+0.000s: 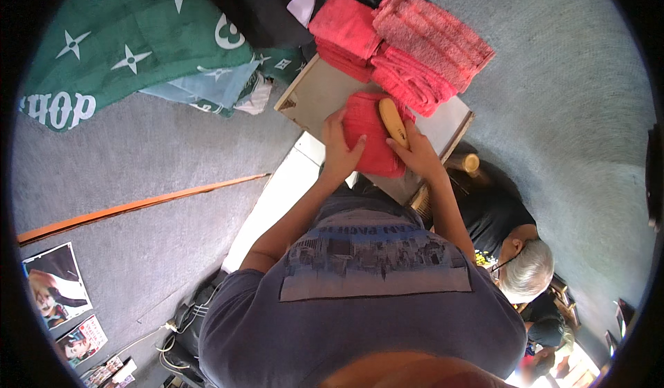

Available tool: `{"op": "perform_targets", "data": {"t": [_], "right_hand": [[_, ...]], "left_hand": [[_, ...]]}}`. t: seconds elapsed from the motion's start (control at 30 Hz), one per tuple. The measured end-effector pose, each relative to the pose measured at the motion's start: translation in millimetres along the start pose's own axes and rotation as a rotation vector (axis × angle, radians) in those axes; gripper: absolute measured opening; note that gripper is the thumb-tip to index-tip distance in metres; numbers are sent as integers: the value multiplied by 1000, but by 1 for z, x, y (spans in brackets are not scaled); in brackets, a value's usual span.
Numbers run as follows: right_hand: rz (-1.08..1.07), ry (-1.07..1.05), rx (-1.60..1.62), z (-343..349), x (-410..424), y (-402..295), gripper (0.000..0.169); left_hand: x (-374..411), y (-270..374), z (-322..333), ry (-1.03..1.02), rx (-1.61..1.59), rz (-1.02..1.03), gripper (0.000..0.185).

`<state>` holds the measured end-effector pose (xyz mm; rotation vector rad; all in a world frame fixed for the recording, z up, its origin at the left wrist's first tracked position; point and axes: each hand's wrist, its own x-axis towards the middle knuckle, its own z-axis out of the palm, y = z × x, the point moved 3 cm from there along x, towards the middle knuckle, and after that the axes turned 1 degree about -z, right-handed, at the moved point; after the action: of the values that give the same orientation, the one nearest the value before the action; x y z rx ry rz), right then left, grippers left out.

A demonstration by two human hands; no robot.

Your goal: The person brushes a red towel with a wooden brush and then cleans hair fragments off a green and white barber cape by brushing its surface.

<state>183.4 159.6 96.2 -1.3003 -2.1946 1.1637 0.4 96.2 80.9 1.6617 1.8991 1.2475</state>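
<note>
A folded red towel lies on a small grey tabletop in front of me. My left hand grips its left side, thumb over the top and fingers along the edge. Between the thumb and fingers of my right hand is the lower end of a yellow wooden brush-like tool. The tool lies slanted across the towel's right part and bears dark writing; any bristles are hidden. Just beyond, folded red towels stand in a pile, beside a looser pile and a paler striped stack.
A green patterned cloth hangs at the upper left. One person in black sits close at my right; others are farther back. A rounded wooden chair part juts out beside the tabletop. Cables run at the lower left.
</note>
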Motion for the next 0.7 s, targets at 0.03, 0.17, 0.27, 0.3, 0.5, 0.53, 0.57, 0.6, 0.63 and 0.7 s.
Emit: {"op": "perform_targets", "data": {"t": [0.03,0.17,0.27,0.3,0.5,0.53,0.57,0.6,0.63,0.7], "right_hand": [[22,-37,30,-3,-1,0,50],[-14,-64,159,-12,-8,-6,51],[-81,-42,278,-10,-11,2,56],[-99,-52,321,-8,-11,2,59],[68,-104,475,-17,-7,-5,46],[102,-126,490,-18,-7,-6,46],[136,-149,505,-19,-6,-7,45],[162,-172,521,-18,-6,-9,45],[190,-196,535,-16,-8,-11,45],[191,-226,575,3,-6,3,48]], "left_hand": [[1,-6,0,-15,-82,-178,68],[2,-34,15,-129,-554,-644,67],[7,-4,16,-446,-1020,-979,54],[4,-4,17,-453,-1050,-984,51],[2,-11,12,-207,-1205,-895,34],[7,-5,3,-174,-1236,-886,34],[13,0,-10,-141,-1267,-877,34],[19,6,-23,-105,-1300,-865,33],[25,6,-35,-24,-1270,-794,32],[41,7,-55,132,-1201,-651,30]]}}
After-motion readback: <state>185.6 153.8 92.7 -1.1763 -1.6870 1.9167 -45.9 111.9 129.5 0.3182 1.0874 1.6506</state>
